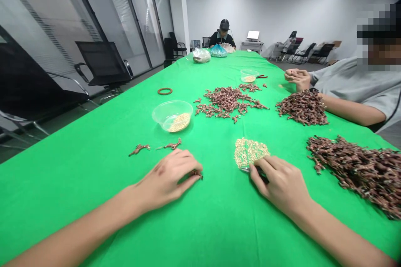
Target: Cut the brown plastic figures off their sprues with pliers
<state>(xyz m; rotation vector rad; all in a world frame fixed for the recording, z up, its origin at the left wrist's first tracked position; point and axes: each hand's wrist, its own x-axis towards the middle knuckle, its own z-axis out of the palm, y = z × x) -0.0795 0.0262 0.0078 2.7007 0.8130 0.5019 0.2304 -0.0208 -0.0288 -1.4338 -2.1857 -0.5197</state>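
Note:
My left hand [177,174] rests low over the green cloth, its thumb and fingers closed on a small brown figure [196,172], mostly hidden. In my right hand [280,177] is a metal tool [244,169], probably tweezers, with its tip at the near edge of a patch of small pale beads [250,150]. Two brown figures, one at the left [139,149] and one nearer my fingers [173,144], lie beyond my left hand. Behind them stands a clear plastic bowl [159,113] with pale beads in it.
Brown figures form a middle pile [227,100], a right pile [303,106] and a larger near-right pile [360,171]. A brown ring [164,91], a second bowl [249,75] and bags [218,51] sit farther back. One person [354,83] sits at the right, another [223,35] at the far end.

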